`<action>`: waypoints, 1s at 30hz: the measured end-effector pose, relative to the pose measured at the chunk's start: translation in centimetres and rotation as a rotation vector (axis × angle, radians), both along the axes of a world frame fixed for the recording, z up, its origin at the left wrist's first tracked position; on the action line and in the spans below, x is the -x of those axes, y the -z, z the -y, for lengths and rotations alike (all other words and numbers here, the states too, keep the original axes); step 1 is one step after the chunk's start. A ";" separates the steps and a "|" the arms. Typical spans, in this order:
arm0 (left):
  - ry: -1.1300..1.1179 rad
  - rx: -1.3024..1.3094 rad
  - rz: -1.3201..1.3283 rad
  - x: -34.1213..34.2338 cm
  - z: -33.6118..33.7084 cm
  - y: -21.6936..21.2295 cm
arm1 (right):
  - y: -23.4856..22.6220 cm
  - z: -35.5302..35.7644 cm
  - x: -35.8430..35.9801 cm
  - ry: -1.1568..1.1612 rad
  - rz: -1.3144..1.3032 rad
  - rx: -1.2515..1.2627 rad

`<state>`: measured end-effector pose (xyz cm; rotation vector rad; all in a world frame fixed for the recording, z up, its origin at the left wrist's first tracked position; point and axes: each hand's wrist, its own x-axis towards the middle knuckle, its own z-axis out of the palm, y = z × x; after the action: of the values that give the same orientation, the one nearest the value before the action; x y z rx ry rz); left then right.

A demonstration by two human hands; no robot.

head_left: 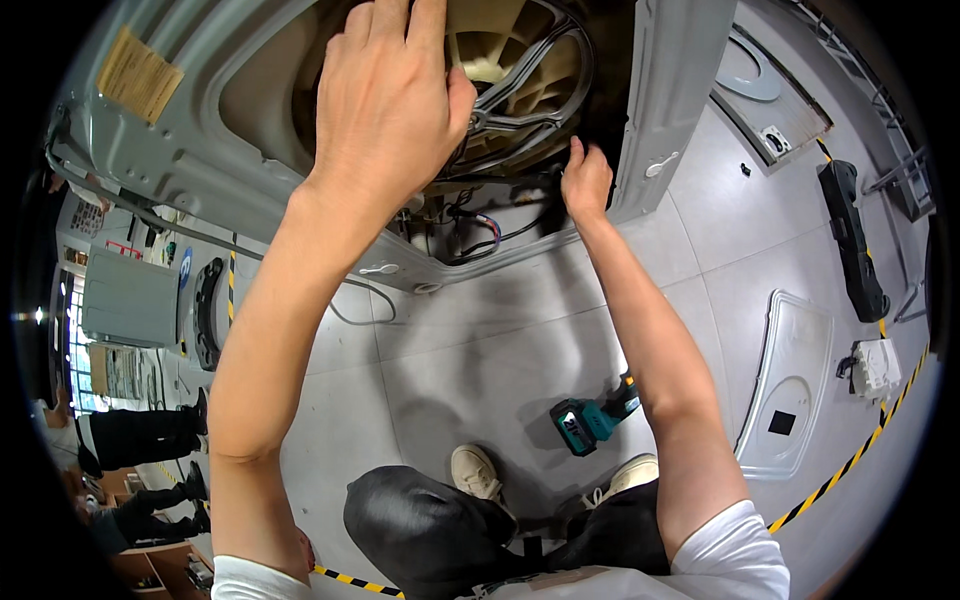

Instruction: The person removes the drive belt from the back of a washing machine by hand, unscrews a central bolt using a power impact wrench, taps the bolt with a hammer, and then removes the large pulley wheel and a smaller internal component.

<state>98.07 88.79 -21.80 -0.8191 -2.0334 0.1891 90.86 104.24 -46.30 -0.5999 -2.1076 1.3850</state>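
Observation:
The open back of a grey washing machine cabinet [690, 70] takes up the top of the view. Inside it is a large pale drum [487, 70] with a grey spoked pulley wheel [540, 75] in front. My left hand [385, 115] is raised before the left part of the pulley, fingers stretched upward and thumb apart. Its fingertips run past the upper edge. Lower right of the pulley, my right hand [587, 185] reaches into the dark opening with its fingers curled. What they grip, if anything, is hidden. Coloured wires [490, 225] lie in the cabinet's bottom.
A teal and black cordless power tool [585, 422] lies on the tiled floor near my shoes [478, 470]. To the right are a pale cover panel [790, 385], a long black part [850, 240] and a white box-like part [876, 368]. A grey hose [200, 232] hangs at the left.

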 end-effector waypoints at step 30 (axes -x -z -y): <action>0.052 0.053 -0.041 0.3 -1.6 -1.1 | 1.6 0.3 0.5 0.004 -0.178 -0.009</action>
<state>97.75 90.37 -20.68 -0.8930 -1.9742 0.2295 90.39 103.96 -47.91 -0.4588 -1.9693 1.3734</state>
